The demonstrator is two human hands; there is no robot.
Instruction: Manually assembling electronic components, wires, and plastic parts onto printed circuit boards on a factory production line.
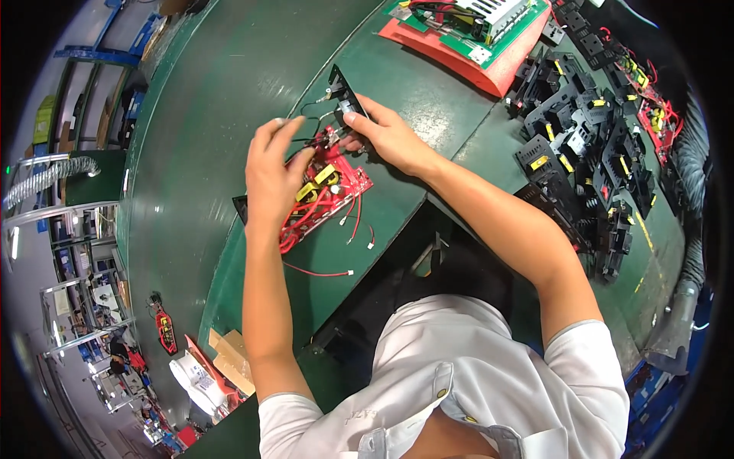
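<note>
A black plastic panel (pixel 343 93) with a socket-like part on it is tilted up in my right hand (pixel 394 139), gripped between thumb and fingers. Thin dark wires run from the panel toward a red circuit board (pixel 353 180) lying on the green bench. The board carries yellow-wrapped coils (pixel 326 174) and red wires with small white connectors (pixel 371 245). Over the board's left side hovers my left hand (pixel 274 172), its fingers curved, thumb and forefinger apart beside the dark wires. That hand covers part of the board; a dark edge shows left of its wrist.
Black plastic housings (pixel 589 138) with yellow parts are heaped at the right. Green circuit boards (pixel 489 50) sit on red-orange sheeting at the far side. A ribbed grey hose (pixel 694 176) runs along the right edge. Another red board (pixel 164 329) lies at the left, near a cardboard box (pixel 232 359).
</note>
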